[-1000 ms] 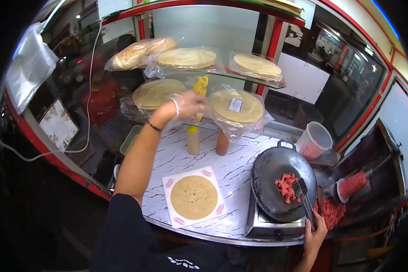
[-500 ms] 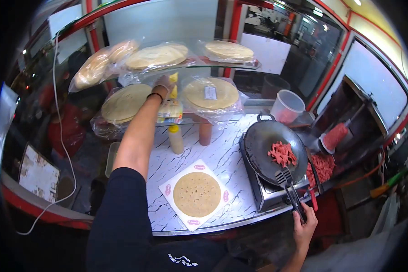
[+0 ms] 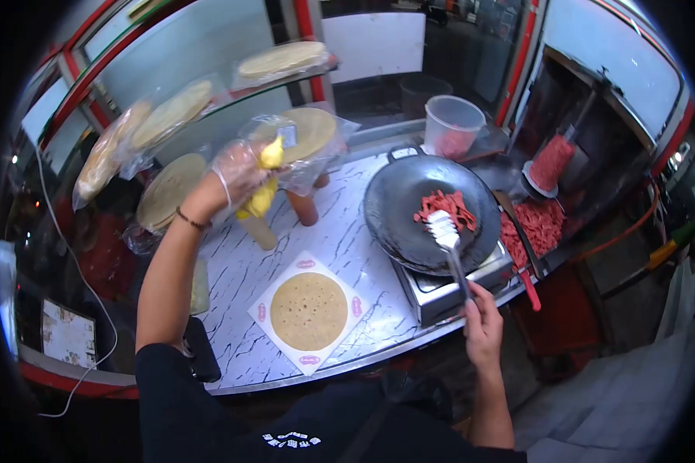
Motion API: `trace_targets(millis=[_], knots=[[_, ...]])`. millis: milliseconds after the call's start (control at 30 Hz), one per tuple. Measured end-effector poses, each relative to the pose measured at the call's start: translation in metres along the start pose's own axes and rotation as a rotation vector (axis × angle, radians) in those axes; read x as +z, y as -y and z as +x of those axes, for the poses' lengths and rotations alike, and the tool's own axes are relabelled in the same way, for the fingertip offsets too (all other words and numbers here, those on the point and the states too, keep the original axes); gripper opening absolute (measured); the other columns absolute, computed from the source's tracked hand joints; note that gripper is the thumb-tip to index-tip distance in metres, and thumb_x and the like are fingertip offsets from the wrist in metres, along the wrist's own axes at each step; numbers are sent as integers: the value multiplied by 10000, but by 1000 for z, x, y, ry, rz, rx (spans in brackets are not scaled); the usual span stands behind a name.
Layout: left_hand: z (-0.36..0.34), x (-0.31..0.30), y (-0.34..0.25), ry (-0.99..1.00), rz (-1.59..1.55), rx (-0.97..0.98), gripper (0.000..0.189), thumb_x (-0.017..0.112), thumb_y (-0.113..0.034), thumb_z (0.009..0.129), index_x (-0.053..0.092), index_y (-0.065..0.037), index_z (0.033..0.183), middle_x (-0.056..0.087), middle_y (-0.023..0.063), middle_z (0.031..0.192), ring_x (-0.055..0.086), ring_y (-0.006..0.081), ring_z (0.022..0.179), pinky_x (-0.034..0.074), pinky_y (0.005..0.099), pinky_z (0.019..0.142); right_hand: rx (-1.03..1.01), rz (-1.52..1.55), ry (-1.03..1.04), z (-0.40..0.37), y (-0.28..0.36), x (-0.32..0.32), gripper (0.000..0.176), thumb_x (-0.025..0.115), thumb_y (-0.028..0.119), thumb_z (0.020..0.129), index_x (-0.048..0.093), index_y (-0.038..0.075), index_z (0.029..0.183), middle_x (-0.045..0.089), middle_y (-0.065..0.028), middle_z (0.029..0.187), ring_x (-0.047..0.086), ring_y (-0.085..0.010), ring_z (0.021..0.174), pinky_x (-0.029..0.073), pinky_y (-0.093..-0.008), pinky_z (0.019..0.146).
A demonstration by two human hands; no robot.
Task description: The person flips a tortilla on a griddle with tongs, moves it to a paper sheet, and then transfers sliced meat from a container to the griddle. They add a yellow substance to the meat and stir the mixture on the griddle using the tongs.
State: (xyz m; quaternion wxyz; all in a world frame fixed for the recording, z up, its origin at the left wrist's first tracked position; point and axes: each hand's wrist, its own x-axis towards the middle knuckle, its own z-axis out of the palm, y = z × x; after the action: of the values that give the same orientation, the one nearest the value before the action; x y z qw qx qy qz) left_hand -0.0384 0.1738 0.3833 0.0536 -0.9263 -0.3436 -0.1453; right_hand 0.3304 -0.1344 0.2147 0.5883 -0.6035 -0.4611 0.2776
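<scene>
Left hand (image 3: 241, 173) has its grip round yellow bag (image 3: 259, 198), 11 o'clock from flatbread (image 3: 309, 311); right hand (image 3: 483, 320) holds tongs (image 3: 454, 258) over wok (image 3: 390, 228), 2 o'clock. Low bag swing could tip nearby bottle (image 3: 258, 233).

Free counter (image 3: 369, 264) between flatbread (image 3: 309, 311) and wok (image 3: 398, 204)

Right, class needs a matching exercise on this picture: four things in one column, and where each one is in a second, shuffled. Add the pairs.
Things:
1. Wok
2. Tongs
3. Yellow bag
4. Paper sheet

Places:
A. In the person's left hand
B. Under a flatbread
C. On the stove
D. In the person's right hand

Right pairs: 1-C, 2-D, 3-A, 4-B
</scene>
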Motion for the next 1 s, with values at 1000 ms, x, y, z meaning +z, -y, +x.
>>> trace_targets(millis=[1000], knots=[[130, 101, -205, 509, 107, 108, 204, 663, -159, 865, 666, -64, 1045, 726, 180, 873, 737, 365, 857, 594, 472, 742, -358, -594, 15, 65, -33, -30, 405, 653, 58, 967, 626, 125, 1365, 545, -142, 952, 629, -354, 756, 511, -449, 661]])
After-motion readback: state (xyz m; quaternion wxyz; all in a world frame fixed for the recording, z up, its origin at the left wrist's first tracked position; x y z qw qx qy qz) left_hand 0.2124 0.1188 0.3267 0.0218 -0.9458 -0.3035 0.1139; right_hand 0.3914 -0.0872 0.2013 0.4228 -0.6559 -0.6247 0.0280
